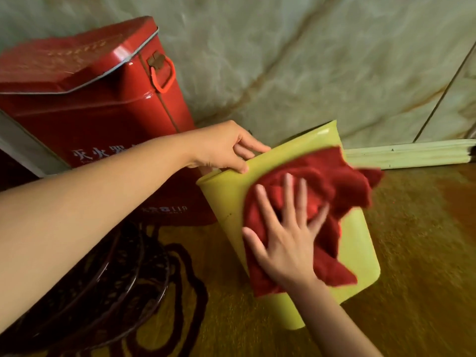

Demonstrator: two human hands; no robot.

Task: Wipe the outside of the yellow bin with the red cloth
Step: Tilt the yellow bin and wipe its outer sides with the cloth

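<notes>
Two hands share the work on the carpeted floor (412, 253), and the largest thing in view, a red metal box (90, 104) with a lid and a looped red side handle, stands just behind and to the left. Its front carries white Chinese characters, the first two reading 灭火, the rest hidden by the forearm; lower down, a mirrored-looking "119" can be made out, the small print beside it too blurred to read.

Next in size, the yellow bin (355, 243) lies tipped over, its mouth toward the box and its base toward the camera, one broad side facing up. No label or brand shows on it.

Bunched on that upper side is the red cloth (327, 181), pressed flat by the right hand (286, 243), whose fingers are spread apart over the fabric rather than closed around it. The left hand (224, 148) pinches the bin's rim, thumb and fingers clamped on the edge to steady it.

To wipe well here, the palm should probably keep even pressure and sweep in long overlapping strokes from rim to base, while the rim grip stops the light bin sliding. Turning the bin afterwards would bring the unwiped sides up; the cloth's loose corner may need gathering so it does not drag.
</notes>
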